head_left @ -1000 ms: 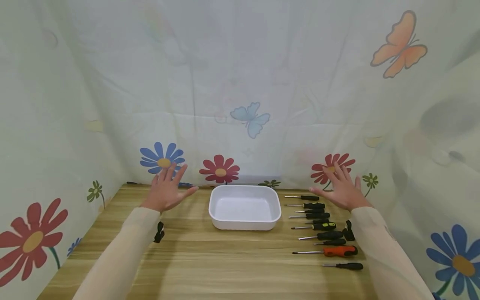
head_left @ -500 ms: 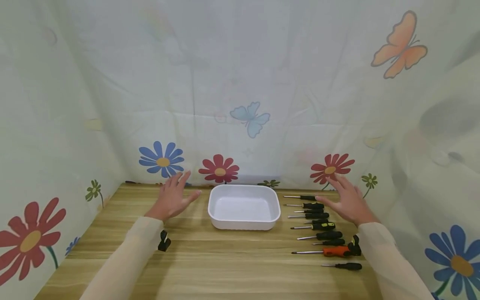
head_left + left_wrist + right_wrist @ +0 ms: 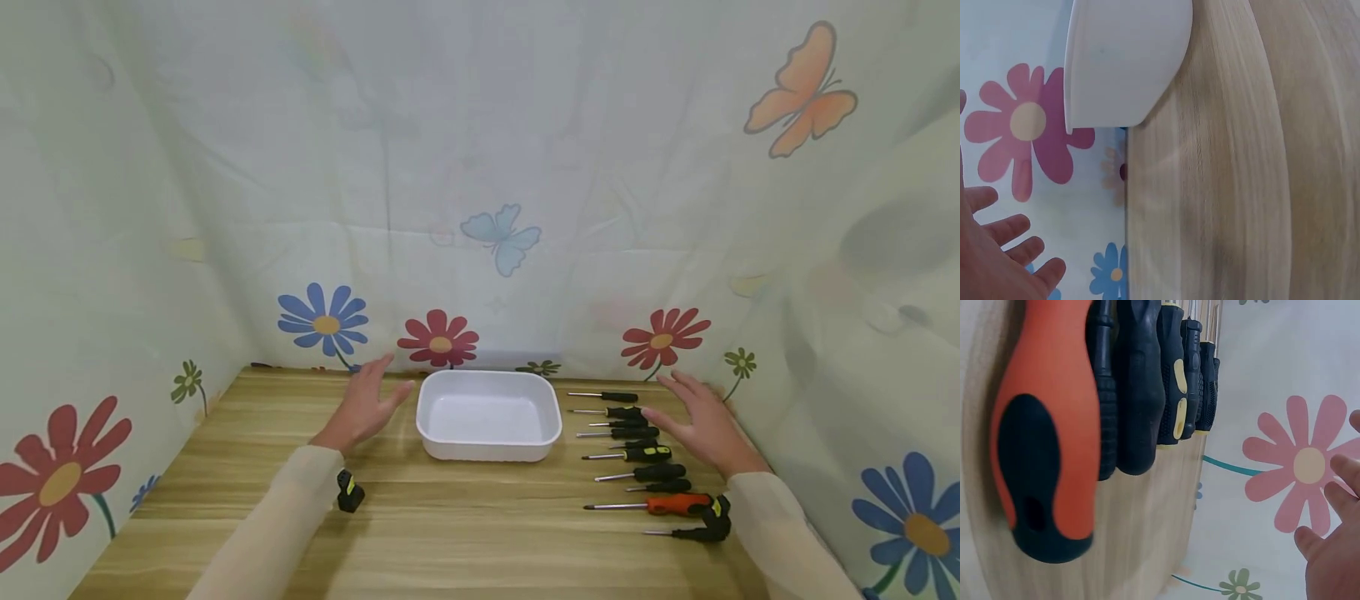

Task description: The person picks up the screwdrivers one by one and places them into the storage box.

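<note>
A white rectangular tub (image 3: 487,450) stands near the back of the wooden table. My left hand (image 3: 363,408) hovers just left of it, fingers spread and holding nothing; the left wrist view shows its fingers (image 3: 1010,231) apart from the tub. To the tub's right, several screwdrivers lie in a column, shafts pointing left. Among them are a red-orange and black screwdriver (image 3: 675,504) and a black one with yellow marks (image 3: 648,454). My right hand (image 3: 705,425) is held beside the black handles with straight, parted fingers, gripping nothing. In the right wrist view the orange handle (image 3: 1047,444) looms closest.
The wooden table (image 3: 450,533) is bounded by a pale curtain (image 3: 495,150) printed with flowers and butterflies at the back and sides. A small black device (image 3: 350,492) sits at the left wrist, another (image 3: 717,518) at the right, overlapping the lowest screwdriver handles.
Both hands have come lower and nearer to me. My left hand has also shifted right toward the tub, and my right hand slightly right. The tub and screwdrivers have stayed in place.
</note>
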Available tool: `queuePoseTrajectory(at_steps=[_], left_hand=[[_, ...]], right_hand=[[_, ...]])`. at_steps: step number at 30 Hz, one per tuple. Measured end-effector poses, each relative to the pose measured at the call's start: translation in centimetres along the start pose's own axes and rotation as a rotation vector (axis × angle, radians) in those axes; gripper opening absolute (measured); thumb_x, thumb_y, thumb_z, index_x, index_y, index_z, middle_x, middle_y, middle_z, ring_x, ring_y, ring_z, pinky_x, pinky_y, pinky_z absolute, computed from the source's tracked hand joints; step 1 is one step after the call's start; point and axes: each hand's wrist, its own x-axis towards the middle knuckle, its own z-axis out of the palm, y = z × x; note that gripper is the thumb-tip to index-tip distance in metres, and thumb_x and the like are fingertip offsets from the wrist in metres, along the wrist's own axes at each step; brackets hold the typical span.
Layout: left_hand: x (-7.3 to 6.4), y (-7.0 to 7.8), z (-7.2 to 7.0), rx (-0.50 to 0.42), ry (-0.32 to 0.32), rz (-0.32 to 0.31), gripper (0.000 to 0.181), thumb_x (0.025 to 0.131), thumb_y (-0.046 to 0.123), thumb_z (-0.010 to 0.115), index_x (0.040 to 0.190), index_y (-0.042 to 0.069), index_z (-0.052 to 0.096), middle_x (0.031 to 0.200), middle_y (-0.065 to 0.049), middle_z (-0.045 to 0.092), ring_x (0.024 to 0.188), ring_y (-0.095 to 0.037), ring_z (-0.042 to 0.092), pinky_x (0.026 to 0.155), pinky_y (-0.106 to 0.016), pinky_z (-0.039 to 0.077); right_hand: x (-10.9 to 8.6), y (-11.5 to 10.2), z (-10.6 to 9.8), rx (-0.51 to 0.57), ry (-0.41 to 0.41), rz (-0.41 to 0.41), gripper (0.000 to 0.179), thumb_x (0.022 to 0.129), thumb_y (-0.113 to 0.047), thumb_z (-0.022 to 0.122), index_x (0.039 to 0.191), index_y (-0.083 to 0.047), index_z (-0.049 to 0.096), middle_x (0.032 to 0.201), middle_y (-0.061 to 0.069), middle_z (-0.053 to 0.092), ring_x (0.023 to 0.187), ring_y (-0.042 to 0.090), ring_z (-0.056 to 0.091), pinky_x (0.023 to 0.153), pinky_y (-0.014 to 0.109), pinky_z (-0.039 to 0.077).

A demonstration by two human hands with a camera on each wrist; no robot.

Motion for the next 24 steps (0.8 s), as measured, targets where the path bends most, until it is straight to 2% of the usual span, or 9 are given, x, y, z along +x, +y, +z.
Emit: queuePoseTrajectory(at_steps=[4, 11, 15, 19, 24], left_hand=[[0.0, -0.1, 0.5, -0.061, -0.022, -0.043, 0.091, 0.099, 0.068, 0.044, 0.162, 0.007, 0.023, 0.165, -0.025, 0.025, 0.152, -0.049, 0.024, 0.119, -0.069, 0.024], [0.1, 0.0, 1.1, -0.252, -0.058, -0.153, 0.088, 0.099, 0.065, 0.049, 0.161, 0.006, 0.027, 0.152, -0.024, 0.046, 0.138, -0.043, 0.047, 0.112, -0.060, 0.043], [-0.1, 0.3, 1.3, -0.304, -0.072, -0.192, 0.084, 0.100, 0.063, 0.050, 0.159, 0.006, 0.032, 0.145, -0.022, 0.053, 0.131, -0.040, 0.053, 0.109, -0.056, 0.047], [-0.3, 0.6, 1.4, -0.369, -0.090, -0.233, 0.081, 0.102, 0.058, 0.052, 0.158, 0.002, 0.034, 0.144, -0.023, 0.053, 0.122, -0.040, 0.061, 0.105, -0.053, 0.051], [-0.3, 0.7, 1.6, -0.465, -0.109, -0.268, 0.069, 0.105, 0.049, 0.052, 0.153, 0.001, 0.041, 0.142, -0.024, 0.054, 0.111, -0.038, 0.069, 0.099, -0.048, 0.056]], right_hand=[[-0.8, 0.1, 0.1, 0.083, -0.006, -0.001, 0.079, 0.098, -0.055, 0.059, 0.159, -0.009, 0.037, 0.164, 0.026, 0.029, 0.148, 0.053, 0.027, 0.111, 0.079, 0.022], [-2.2, 0.3, 0.7, 0.211, -0.036, 0.026, 0.073, 0.102, -0.049, 0.057, 0.161, -0.014, 0.032, 0.166, 0.022, 0.028, 0.149, 0.052, 0.027, 0.109, 0.080, 0.024], [-2.9, 0.4, 0.7, 0.282, -0.056, 0.048, 0.070, 0.103, -0.047, 0.056, 0.161, -0.015, 0.033, 0.166, 0.022, 0.029, 0.149, 0.052, 0.027, 0.112, 0.077, 0.025], [-3.5, 0.6, 0.7, 0.360, -0.066, 0.055, 0.065, 0.104, -0.043, 0.056, 0.160, -0.017, 0.036, 0.166, 0.019, 0.032, 0.150, 0.049, 0.027, 0.113, 0.075, 0.026], [-4.3, 0.4, 0.3, 0.422, -0.072, 0.066, 0.062, 0.104, -0.041, 0.057, 0.155, -0.010, 0.043, 0.162, 0.022, 0.038, 0.147, 0.049, 0.031, 0.111, 0.076, 0.029]])
